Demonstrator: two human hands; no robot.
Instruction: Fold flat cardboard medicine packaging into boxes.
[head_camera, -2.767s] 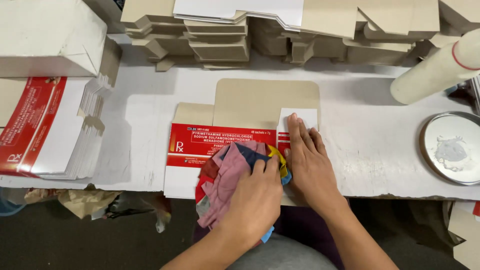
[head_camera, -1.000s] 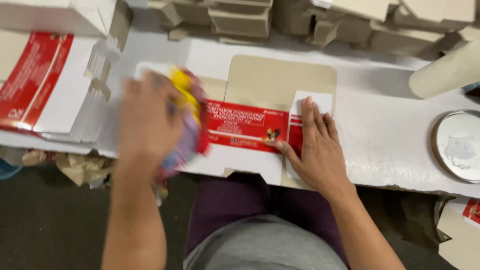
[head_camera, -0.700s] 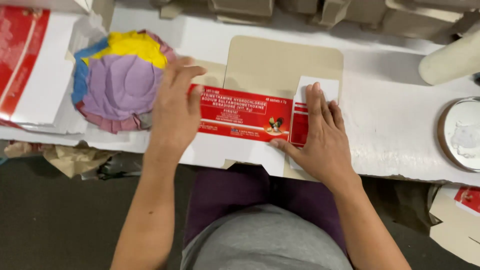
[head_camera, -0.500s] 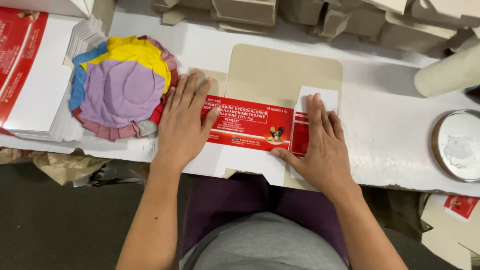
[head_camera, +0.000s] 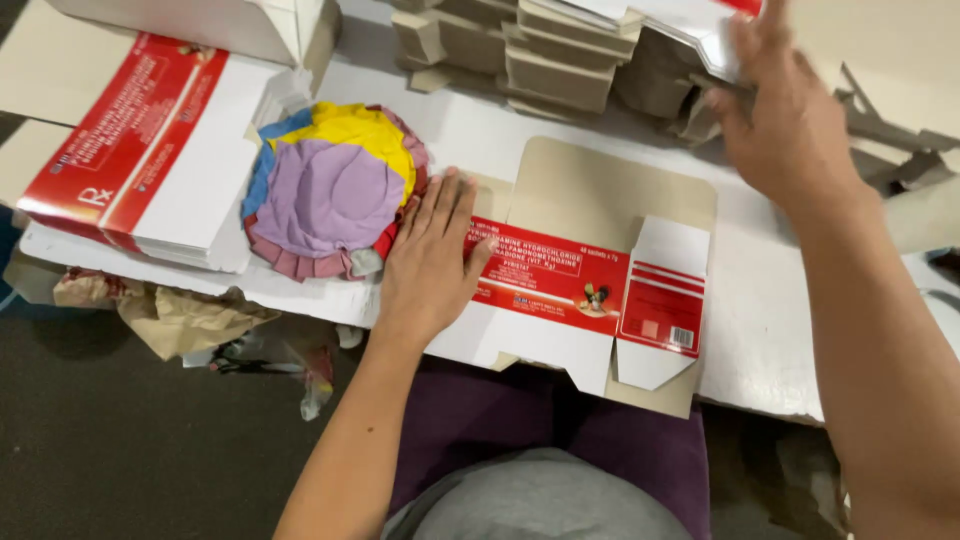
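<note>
A flattened red and white carton (head_camera: 590, 285) with brown inner flaps lies on the white table (head_camera: 760, 330) in front of me. My left hand (head_camera: 430, 260) rests flat on its left end, fingers spread, holding nothing. Just left of that hand sits a round pad of layered cloth (head_camera: 335, 190), purple, yellow, blue and pink. My right hand (head_camera: 785, 105) is raised at the far right, its fingers on the edge of a white carton blank (head_camera: 690, 30) at the back of the table; whether it grips the blank is unclear.
A stack of flat red and white cartons (head_camera: 140, 150) lies at the left. Folded brown cardboard pieces (head_camera: 540, 50) are piled along the back. Crumpled paper and plastic scraps (head_camera: 200, 325) lie on the dark floor below the table's near edge.
My left hand set the cloth pad down at the left and came to rest on the carton. My right hand lifted off the carton's right end and reached up to the back pile.
</note>
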